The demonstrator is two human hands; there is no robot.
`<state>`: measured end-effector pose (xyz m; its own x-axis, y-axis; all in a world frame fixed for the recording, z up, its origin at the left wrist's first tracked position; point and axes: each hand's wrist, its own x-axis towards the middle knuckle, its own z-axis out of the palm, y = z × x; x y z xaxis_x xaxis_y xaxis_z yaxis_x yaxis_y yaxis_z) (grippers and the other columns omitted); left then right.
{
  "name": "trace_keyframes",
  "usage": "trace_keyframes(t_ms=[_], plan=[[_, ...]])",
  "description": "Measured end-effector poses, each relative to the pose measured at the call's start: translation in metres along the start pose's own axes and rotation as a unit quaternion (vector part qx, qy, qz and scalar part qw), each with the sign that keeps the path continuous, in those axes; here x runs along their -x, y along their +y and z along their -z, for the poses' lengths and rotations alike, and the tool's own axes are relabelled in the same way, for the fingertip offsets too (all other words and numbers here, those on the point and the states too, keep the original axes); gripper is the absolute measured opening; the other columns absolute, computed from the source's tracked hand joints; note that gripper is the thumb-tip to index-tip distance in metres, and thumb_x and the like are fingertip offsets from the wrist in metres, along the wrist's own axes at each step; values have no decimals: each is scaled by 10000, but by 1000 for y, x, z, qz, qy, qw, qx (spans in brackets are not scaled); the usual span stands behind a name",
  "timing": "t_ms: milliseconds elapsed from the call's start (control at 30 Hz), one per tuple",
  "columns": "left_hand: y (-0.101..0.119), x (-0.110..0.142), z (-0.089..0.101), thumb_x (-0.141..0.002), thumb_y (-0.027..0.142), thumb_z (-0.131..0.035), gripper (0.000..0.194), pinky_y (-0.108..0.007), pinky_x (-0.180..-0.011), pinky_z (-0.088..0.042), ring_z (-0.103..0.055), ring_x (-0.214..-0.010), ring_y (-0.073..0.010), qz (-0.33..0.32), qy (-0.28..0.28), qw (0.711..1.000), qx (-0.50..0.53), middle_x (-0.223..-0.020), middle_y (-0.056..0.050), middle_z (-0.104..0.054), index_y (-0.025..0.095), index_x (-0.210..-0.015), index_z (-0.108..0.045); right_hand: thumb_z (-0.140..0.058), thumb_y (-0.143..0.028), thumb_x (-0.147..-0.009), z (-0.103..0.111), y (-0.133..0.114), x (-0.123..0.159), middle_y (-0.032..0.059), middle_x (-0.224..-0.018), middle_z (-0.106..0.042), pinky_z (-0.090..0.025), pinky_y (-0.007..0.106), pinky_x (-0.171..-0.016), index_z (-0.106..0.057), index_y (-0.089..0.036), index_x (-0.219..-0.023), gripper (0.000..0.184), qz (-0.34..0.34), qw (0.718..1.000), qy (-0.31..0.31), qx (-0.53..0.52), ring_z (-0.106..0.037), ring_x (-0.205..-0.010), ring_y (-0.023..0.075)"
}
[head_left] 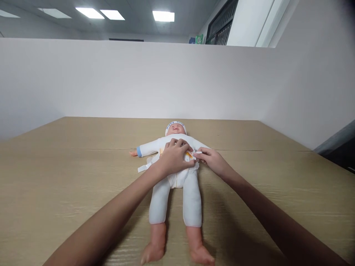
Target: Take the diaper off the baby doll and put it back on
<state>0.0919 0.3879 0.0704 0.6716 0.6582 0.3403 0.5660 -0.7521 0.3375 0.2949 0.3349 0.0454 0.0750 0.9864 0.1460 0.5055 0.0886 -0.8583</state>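
A baby doll (192,199) in a white outfit and printed cap lies on its back, head away from me and bare feet towards me. A white diaper (177,181) with orange print is around its hips. My left hand (175,157) rests across the diaper's front at the belly, thumb and fingers apart. At the doll's side on the right, my right hand (210,159) pinches a white diaper tab (197,152) between thumb and fingers. Another diaper tab (144,168) sticks out loose on the left. My left hand hides much of the diaper's upper front.
The doll lies on a wood-grain table (97,184) with a seam running across it. A white partition (155,81) rises behind the table, and a pale wall (313,85) stands on the right. A dark object (341,151) is by the table's right edge.
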Motion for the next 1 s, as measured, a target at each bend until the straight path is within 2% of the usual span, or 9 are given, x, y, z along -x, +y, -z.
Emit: trace_keyframes(t_ms=[133,233,367,433,533,600,700,833,1000], plan=[[-2,0,2,-861,409,-781,436,-621,-1117,-464,-517,-1321,-426,23,-13,999,24,-1358,-129,-702,230,-1251,-703,-599,-559,-926,-25,-14,-15,0,-752,-603,-435,336,-721,-560,-237,-773,358,25,999,23,21,-535,-732,193],[-12,2,14,-810,419,-862,664,-612,-1169,-461,-489,-1439,-436,-2,-43,992,117,-1499,-139,-656,238,-1405,-629,-655,-543,-952,-33,-11,-1,78,-1101,-721,-524,395,-922,-672,-223,-1046,333,80,994,66,30,-643,-999,248],[-31,10,34,-810,468,-934,978,-526,-1248,-473,-486,-1588,-351,-39,-94,947,304,-1674,-154,-540,304,-1636,-437,-525,-484,-1115,-36,0,36,108,-1538,-618,-408,495,-1269,-640,-270,-1501,456,189,977,60,79,-534,-1464,286],[-40,19,39,-911,460,-856,830,-478,-1266,-474,-506,-1596,-301,-27,-68,933,351,-1683,-144,-544,313,-1619,-449,-445,-467,-1157,-35,3,50,96,-1644,-548,-328,527,-1338,-526,-292,-1647,527,200,973,46,104,-445,-1568,287],[-54,41,41,-1059,478,-658,495,-455,-1282,-452,-537,-1569,-285,13,21,949,314,-1643,-114,-594,286,-1502,-551,-393,-459,-1175,-31,-2,60,93,-1699,-505,-331,543,-1338,-405,-299,-1728,575,204,970,57,118,-421,-1595,294],[-65,61,41,-1100,484,-561,418,-469,-1252,-454,-578,-1506,-301,44,65,971,227,-1582,-106,-638,273,-1461,-576,-392,-440,-1175,-26,-13,60,100,-1633,-568,-378,534,-1297,-492,-299,-1665,520,219,964,86,124,-486,-1538,300],[-82,92,38,-1097,508,-513,372,-503,-1158,-476,-627,-1351,-335,103,99,986,83,-1425,-125,-696,235,-1331,-607,-464,-400,-1151,-25,-35,49,108,-1374,-704,-480,481,-1154,-697,-272,-1359,338,248,956,93,128,-624,-1327,295],[-99,116,30,-1029,558,-531,350,-526,-1037,-494,-631,-1148,-374,165,71,983,-45,-1145,-153,-709,213,-1047,-588,-579,-346,-1075,-41,-60,19,86,-1087,-730,-510,415,-952,-656,-242,-1029,137,246,957,63,140,-663,-1070,270],[-117,116,26,-940,554,-613,345,-435,-889,-466,-625,-974,-333,208,14,978,-6,-946,-108,-698,232,-828,-557,-689,-340,-979,-65,-72,-11,27,-956,-710,-433,352,-791,-581,-238,-914,162,157,969,36,188,-639,-913,226]])
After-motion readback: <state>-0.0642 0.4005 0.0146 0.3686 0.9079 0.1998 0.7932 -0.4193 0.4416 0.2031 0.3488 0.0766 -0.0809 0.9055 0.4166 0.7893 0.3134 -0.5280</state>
